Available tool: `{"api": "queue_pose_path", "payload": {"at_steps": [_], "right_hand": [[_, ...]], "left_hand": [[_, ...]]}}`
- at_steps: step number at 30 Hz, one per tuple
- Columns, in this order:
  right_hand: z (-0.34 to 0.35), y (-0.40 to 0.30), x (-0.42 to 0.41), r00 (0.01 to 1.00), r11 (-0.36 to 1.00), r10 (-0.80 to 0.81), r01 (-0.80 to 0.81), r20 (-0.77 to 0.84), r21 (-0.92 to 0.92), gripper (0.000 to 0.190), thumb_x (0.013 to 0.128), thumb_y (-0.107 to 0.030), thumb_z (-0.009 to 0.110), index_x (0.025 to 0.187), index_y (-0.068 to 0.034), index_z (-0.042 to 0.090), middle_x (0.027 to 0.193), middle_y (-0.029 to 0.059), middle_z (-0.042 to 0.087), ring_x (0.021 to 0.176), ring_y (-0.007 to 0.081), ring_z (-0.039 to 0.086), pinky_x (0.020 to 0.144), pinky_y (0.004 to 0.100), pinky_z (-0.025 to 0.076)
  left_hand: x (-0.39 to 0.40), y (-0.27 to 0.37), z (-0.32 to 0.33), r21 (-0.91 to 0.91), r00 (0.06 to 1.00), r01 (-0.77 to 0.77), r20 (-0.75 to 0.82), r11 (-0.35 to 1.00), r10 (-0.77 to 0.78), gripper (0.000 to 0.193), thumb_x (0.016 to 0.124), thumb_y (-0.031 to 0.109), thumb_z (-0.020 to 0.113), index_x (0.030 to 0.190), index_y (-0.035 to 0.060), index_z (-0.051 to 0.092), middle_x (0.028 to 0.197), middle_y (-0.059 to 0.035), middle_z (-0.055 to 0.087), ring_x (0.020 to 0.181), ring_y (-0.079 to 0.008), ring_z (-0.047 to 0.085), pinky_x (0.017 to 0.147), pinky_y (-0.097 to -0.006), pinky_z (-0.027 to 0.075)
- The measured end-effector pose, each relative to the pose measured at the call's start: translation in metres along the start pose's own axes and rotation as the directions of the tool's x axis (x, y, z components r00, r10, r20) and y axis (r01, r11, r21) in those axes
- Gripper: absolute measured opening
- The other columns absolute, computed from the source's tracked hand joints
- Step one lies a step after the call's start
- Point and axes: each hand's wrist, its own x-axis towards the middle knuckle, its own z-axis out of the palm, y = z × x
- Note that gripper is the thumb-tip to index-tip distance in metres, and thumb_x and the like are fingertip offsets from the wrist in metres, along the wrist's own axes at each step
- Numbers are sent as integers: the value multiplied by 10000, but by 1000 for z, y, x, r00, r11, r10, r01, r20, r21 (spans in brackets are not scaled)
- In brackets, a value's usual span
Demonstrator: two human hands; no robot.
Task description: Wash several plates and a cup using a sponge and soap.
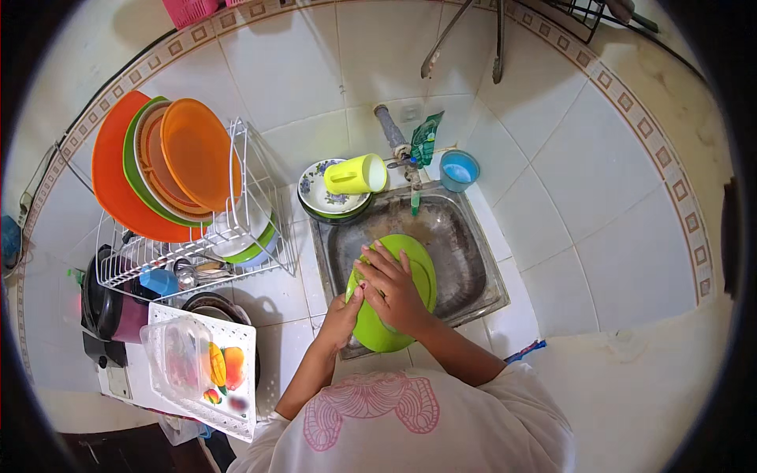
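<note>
A lime-green plate (377, 335) is held tilted over the near left part of the metal sink (458, 260). My left hand (342, 319) grips its left edge, thumb on the upper face. Across the plate's face lies my right hand (393, 290), fingers spread and pressed to the surface; whether anything is under the palm is hidden. Behind the plate, the tap (408, 165) has a green end piece that points down into the basin. Left of the tap, a yellow mug (355, 175) lies on its side in a flower-patterned bowl (313, 192) stacked on other dishes.
A blue tub (459, 171) with whitish liquid stands at the sink's back right corner, near a green pouch (426, 139). At left, a white wire dish rack (195, 251) holds several plates and basins. A white tray (239, 408) with a clear plastic container (180, 358) sits nearer me.
</note>
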Motion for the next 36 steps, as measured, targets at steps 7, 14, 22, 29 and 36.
{"api": "queue_pose_path", "payload": {"at_steps": [7,14,22,29,36], "right_hand": [[-3,17,8,997,996,66,-68,-46,-54,341,823,-262,576,1134,-123,579,1269,98,471,1246,314,356,989,591,176],[4,6,0,999,992,-38,38,3,-118,341,846,-223,538,1160,-90,546,1303,96,437,1247,296,361,987,585,177],[-2,14,6,996,994,61,-67,-66,-88,331,854,-195,524,1158,-66,541,1270,111,473,1253,288,361,1008,543,172],[2,11,1,999,989,8,-15,-47,-150,359,842,-244,550,1152,-63,542,1292,120,447,1249,292,366,1002,548,190],[4,20,2,990,987,117,-125,-84,-99,364,836,-232,558,1157,-61,538,1272,131,460,1239,304,374,996,551,198]], "left_hand": [[3,-5,-2,65,1000,4,24,998,-5,524,898,483,443,1038,-8,564,898,-47,616,759,-106,562,671,-251,453],[2,-5,-1,94,999,-43,26,995,41,545,893,501,437,1017,-13,571,861,-45,612,744,-105,557,657,-252,452],[5,-11,-7,180,1000,-27,6,983,27,514,902,484,434,984,-3,579,833,-39,610,715,-91,555,635,-249,452],[6,-12,-8,198,1000,22,16,980,-26,495,902,468,450,984,-1,586,815,-29,610,702,-89,548,635,-244,449],[4,-8,-2,147,999,44,13,988,-46,472,896,451,475,981,2,591,828,-35,621,698,-95,566,628,-245,459]]}}
